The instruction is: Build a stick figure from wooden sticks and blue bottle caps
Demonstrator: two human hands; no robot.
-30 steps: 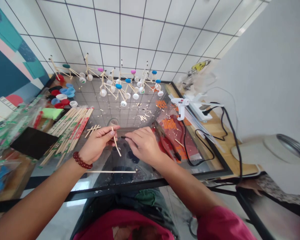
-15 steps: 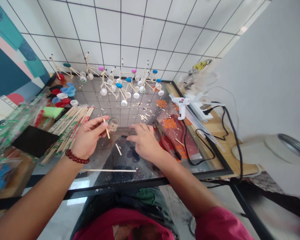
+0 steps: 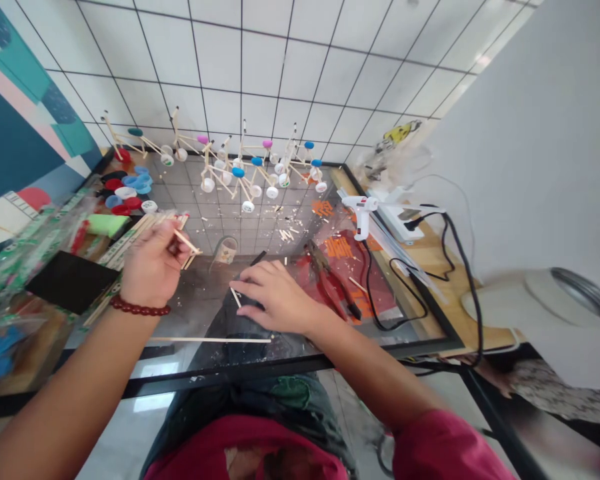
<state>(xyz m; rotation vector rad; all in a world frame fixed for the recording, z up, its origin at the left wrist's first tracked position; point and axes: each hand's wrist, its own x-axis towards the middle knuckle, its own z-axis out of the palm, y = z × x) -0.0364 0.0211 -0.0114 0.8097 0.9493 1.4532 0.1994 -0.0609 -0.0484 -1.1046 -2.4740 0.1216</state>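
While the left hand (image 3: 153,263) is shifting farther left of the pliers (image 3: 325,267), its thumb and fingers are clamping a cut stick (image 3: 186,241), whose end is now nearing the small stack of short sticks (image 3: 190,260), well left of the pliers; contact is remaining unclear. The right hand (image 3: 277,297), nearer the pliers, is settling around a loose piece (image 3: 235,297) lying to their left; its thumb and forefinger are standing apart, no grip being visible. The two pieces are thus being handled separately, one per hand. Left of the pliers, what is appearing to be a clear cup (image 3: 225,250) is showing no identifiable contents; far left of them, a clear bag (image 3: 30,327) is holding blue pieces (image 3: 1,360).
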